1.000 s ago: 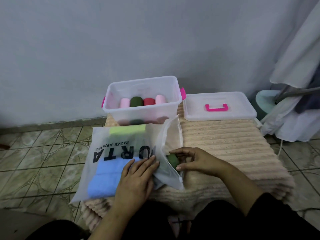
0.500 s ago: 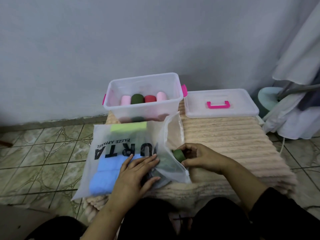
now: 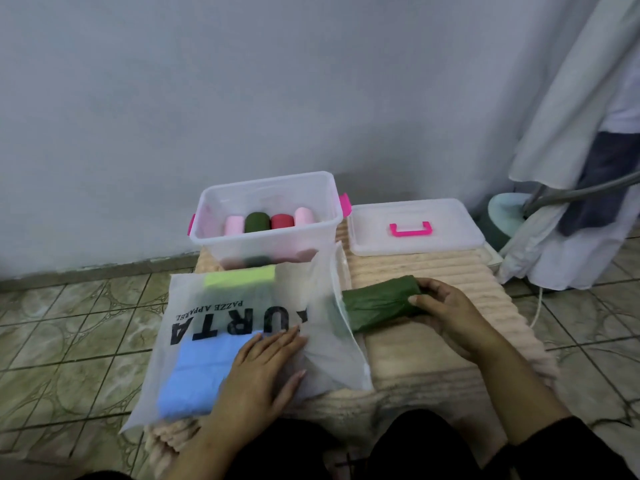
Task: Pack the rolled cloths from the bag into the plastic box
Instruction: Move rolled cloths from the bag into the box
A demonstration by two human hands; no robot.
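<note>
A frosted plastic bag (image 3: 242,317) with black lettering lies on a beige ribbed cushion (image 3: 433,341). My left hand (image 3: 263,365) presses flat on the bag. My right hand (image 3: 446,313) grips a dark green rolled cloth (image 3: 377,303), most of it out of the bag's open right side. A blue cloth (image 3: 197,375) and a light green cloth (image 3: 239,280) show through the bag. Behind it stands the clear plastic box (image 3: 221,199) with pink, dark green and red rolls (image 3: 270,221) in a row.
The box's clear lid (image 3: 415,230) with a pink handle lies to the right of the box. A wall rises close behind. Tiled floor (image 3: 69,341) surrounds the cushion. White fabric (image 3: 571,168) hangs at the far right, over a pale green stand base.
My right hand has drawn the dark green roll rightward out of the bag; earlier only its end showed at the opening. My left hand stays pressed on the bag.
</note>
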